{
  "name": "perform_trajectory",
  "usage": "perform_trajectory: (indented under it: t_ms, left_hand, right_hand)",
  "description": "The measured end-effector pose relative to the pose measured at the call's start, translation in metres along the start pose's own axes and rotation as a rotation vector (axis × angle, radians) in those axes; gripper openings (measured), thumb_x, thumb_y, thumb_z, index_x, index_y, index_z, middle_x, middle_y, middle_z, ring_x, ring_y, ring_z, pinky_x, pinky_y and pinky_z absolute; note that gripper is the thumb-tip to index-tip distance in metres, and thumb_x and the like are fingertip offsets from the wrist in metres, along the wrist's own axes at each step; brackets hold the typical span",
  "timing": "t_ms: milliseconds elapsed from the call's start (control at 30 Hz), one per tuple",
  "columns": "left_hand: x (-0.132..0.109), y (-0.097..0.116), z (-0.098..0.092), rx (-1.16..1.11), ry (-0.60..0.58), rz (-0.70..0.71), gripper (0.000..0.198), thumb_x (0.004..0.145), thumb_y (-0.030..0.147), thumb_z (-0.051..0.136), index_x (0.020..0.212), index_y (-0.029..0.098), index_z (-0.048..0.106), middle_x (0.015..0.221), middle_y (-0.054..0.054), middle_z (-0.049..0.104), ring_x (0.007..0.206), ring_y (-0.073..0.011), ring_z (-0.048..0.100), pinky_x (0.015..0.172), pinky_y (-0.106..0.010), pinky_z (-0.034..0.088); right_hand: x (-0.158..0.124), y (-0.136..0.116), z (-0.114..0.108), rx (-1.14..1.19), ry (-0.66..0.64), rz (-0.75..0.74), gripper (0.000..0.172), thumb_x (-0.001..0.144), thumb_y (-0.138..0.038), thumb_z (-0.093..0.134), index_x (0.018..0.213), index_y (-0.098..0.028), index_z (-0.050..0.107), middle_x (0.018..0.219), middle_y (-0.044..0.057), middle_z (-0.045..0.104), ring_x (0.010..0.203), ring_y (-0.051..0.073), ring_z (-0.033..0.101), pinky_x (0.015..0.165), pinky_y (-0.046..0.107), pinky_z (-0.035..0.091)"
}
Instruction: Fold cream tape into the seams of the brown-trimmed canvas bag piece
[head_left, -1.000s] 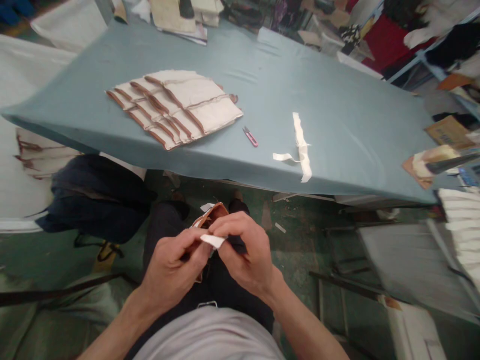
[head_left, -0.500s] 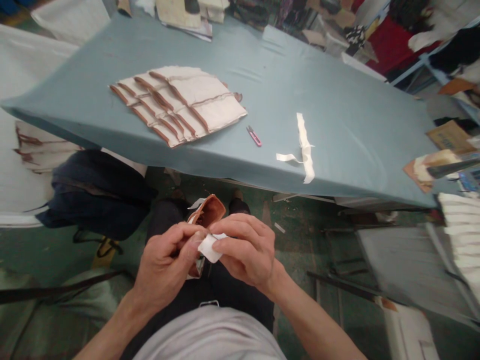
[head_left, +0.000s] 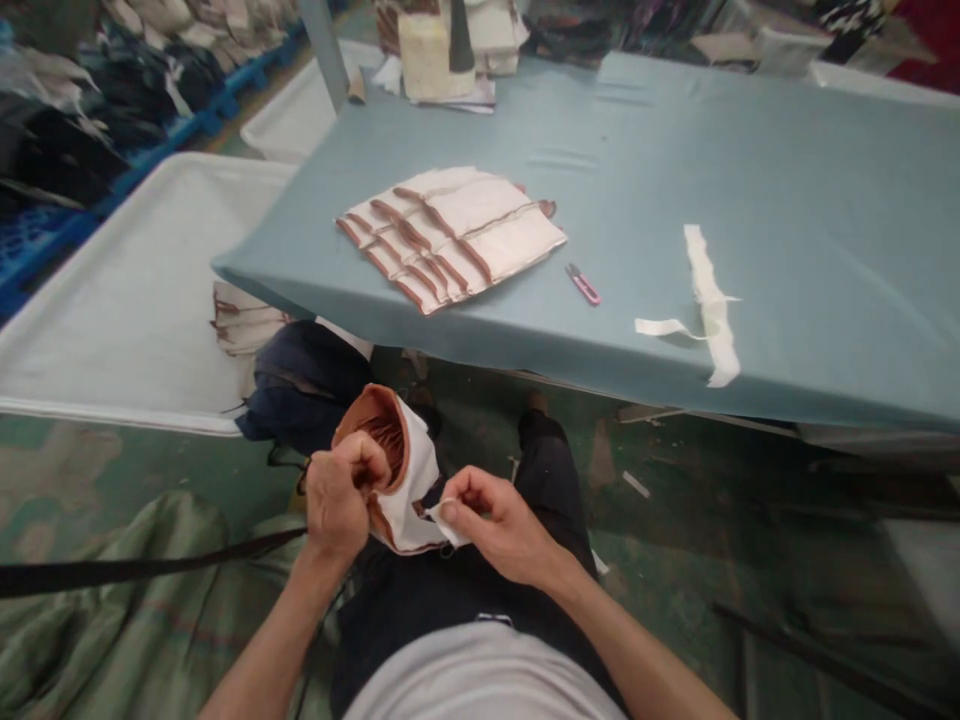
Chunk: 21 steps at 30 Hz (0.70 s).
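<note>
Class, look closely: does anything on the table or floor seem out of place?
Yes: a pale scrap lies loose on the floor, like litter, and the white strips sprawl crookedly on the table.

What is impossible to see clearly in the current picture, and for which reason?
In the head view:
Part of the small white piece: covered by the right hand.
How the left hand grips the brown-trimmed pouch: hidden by the hand itself.
Lower pieces of the fabric stack: mostly under those above.
Right end of the table: cut off by the frame edge.
</note>
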<state>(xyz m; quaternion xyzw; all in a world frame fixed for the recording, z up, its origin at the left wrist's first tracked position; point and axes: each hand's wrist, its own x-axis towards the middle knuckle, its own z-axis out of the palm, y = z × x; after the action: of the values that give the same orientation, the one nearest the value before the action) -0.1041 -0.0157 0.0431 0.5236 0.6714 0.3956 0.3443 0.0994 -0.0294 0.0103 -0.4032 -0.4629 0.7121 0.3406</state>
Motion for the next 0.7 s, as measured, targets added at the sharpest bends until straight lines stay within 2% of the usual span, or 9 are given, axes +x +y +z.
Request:
perform_trajectory:
  t_ms: [100,167,233,333,433,500,700]
  left_hand:
    - [-0.006,-0.017,-0.008,0.061,0.019,0.024,0.060,0.098,0.074,0.037,0.063,0.026,0.050,0.062,-0.004,0.058,0.063,-0.0218,0.053,0.060,-0.032,0.045]
    - [-0.009,-0.022,-0.015,0.078,-0.042,0.045,0.054,0.095,0.069,0.040,0.065,0.026,0.054,0.068,-0.006,0.064,0.071,-0.0242,0.059,0.068,-0.033,0.050]
    - [-0.012,-0.021,-0.024,0.083,-0.160,0.061,0.045,0.091,0.062,0.049,0.068,0.025,0.059,0.076,-0.007,0.071,0.076,-0.0251,0.064,0.072,-0.033,0.053]
    - [-0.017,-0.009,-0.040,0.081,-0.377,0.065,0.028,0.089,0.048,0.060,0.087,0.022,0.068,0.087,-0.005,0.075,0.080,-0.0241,0.068,0.072,-0.029,0.056]
    - [-0.017,0.002,-0.051,0.095,-0.539,0.057,0.025,0.096,0.043,0.054,0.091,0.022,0.066,0.086,-0.002,0.071,0.077,-0.0212,0.067,0.072,-0.026,0.057]
    - [-0.013,0.004,-0.053,0.152,-0.536,0.043,0.026,0.098,0.043,0.055,0.084,0.023,0.065,0.081,0.000,0.070,0.073,-0.0198,0.065,0.070,-0.025,0.055]
    - [0.008,0.004,-0.048,0.176,-0.341,0.010,0.031,0.091,0.044,0.067,0.071,0.021,0.065,0.062,0.003,0.061,0.058,-0.0151,0.053,0.054,-0.022,0.041]
  right_hand:
    - [0.003,0.008,0.007,-0.046,-0.020,0.015,0.047,0.095,-0.063,0.074,0.089,-0.017,0.066,0.071,-0.004,0.060,0.061,0.009,0.049,0.058,0.021,0.040]
    - [0.005,0.012,0.006,-0.017,0.012,0.018,0.049,0.094,-0.065,0.074,0.089,-0.017,0.065,0.070,-0.005,0.059,0.060,0.009,0.047,0.057,0.021,0.038]
    - [0.007,0.016,0.003,0.014,0.050,0.022,0.051,0.092,-0.067,0.076,0.089,-0.017,0.065,0.068,-0.006,0.057,0.059,0.009,0.045,0.056,0.020,0.036]
    - [0.008,0.021,-0.005,0.042,0.090,0.040,0.057,0.088,-0.073,0.076,0.087,-0.018,0.062,0.066,-0.006,0.056,0.058,0.009,0.045,0.055,0.020,0.036]
    - [0.007,0.025,-0.011,0.066,0.119,0.061,0.060,0.086,-0.077,0.076,0.086,-0.019,0.059,0.065,-0.007,0.055,0.056,0.008,0.043,0.054,0.020,0.035]
    - [0.006,0.026,-0.013,0.080,0.139,0.074,0.062,0.084,-0.078,0.077,0.086,-0.020,0.057,0.063,-0.008,0.052,0.054,0.007,0.040,0.052,0.020,0.032]
    - [0.000,0.019,-0.012,0.091,0.163,0.088,0.064,0.081,-0.080,0.079,0.085,-0.020,0.057,0.062,-0.008,0.049,0.053,0.007,0.036,0.050,0.020,0.027]
